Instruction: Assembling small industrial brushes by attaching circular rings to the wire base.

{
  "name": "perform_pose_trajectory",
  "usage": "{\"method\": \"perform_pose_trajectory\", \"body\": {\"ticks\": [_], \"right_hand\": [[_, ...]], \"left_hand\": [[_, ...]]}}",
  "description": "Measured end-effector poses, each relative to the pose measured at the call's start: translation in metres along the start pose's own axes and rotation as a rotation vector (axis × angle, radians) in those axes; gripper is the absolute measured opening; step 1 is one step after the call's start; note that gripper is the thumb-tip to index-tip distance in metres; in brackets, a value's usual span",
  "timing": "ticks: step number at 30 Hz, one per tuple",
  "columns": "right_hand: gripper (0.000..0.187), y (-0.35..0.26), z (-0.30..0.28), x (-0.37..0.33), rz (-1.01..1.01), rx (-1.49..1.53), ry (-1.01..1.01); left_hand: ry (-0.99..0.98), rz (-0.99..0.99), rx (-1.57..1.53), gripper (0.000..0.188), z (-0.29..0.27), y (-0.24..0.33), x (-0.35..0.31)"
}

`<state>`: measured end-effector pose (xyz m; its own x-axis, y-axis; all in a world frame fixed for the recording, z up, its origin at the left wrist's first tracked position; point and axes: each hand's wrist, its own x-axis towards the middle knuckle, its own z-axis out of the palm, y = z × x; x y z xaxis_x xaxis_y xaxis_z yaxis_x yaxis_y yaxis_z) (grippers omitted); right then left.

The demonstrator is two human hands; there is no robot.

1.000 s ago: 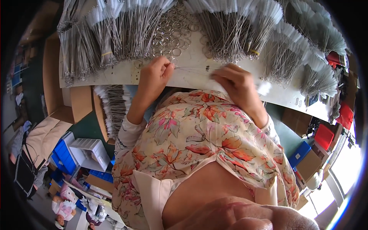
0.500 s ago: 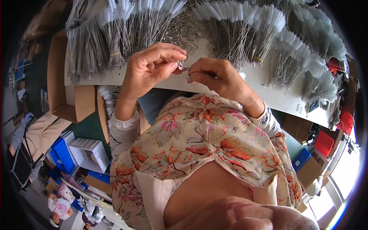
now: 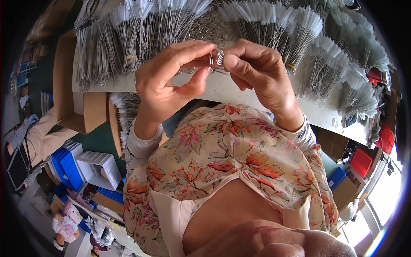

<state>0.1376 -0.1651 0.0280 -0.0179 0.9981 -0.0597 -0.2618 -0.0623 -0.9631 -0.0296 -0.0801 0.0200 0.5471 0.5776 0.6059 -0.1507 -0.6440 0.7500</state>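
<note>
My left hand (image 3: 165, 79) is raised over the near edge of the table, its index finger and thumb closed on a thin metal ring (image 3: 211, 64) at the fingertips. Facing it, my right hand (image 3: 265, 70) pinches a short stack of shiny metal rings (image 3: 220, 57) between thumb and index finger. Only a slim gap separates the single ring from that stack, and I cannot tell whether they touch. Beyond the hands, a heap of loose metal rings (image 3: 212, 28) lies on the white table (image 3: 229, 88).
Bundles of thin wire-handled brushes with white bristles (image 3: 141, 34) cover the table's left, and more bundles (image 3: 274, 25) its right. An open cardboard box (image 3: 96, 111) stands at the left, above blue (image 3: 68, 169) and white plastic crates (image 3: 100, 169). Other people are at the lower left.
My right hand has moved up and turned, showing the ring stack more plainly. The left fingers have spread wider, and the single ring is now upright between their tips.
</note>
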Motion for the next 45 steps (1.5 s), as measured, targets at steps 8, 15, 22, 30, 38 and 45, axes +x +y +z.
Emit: {"method": "perform_pose_trajectory", "body": {"ticks": [8, 15, 22, 30, 38, 45], "right_hand": [[0.013, -0.018, 0.006, 0.011, -0.112, -0.163, 0.04], [0.011, -0.016, 0.006, 0.01, -0.112, -0.257, 0.044], [0.01, -0.014, 0.002, 0.008, -0.034, -0.108, -0.03], [0.011, -0.011, -0.003, 0.012, -0.09, -0.086, -0.078], [0.011, -0.008, 0.011, 0.018, -0.095, -0.026, -0.149], [0.011, 0.015, 0.046, 0.032, -0.298, 0.005, -0.167]], "left_hand": [[-0.033, 0.042, 0.153, 0.028, -0.014, 0.011, 0.016], [-0.113, -0.127, 0.012, 0.022, -0.02, 0.019, 0.03], [-0.166, -0.471, -0.293, 0.013, -0.02, 0.007, 0.014], [-0.337, -0.358, 0.207, 0.013, -0.022, 0.035, 0.021], [-0.278, -0.66, -0.051, 0.016, -0.038, 0.053, 0.018], [0.18, -0.348, -0.394, 0.022, -0.039, 0.032, -0.006]]}}
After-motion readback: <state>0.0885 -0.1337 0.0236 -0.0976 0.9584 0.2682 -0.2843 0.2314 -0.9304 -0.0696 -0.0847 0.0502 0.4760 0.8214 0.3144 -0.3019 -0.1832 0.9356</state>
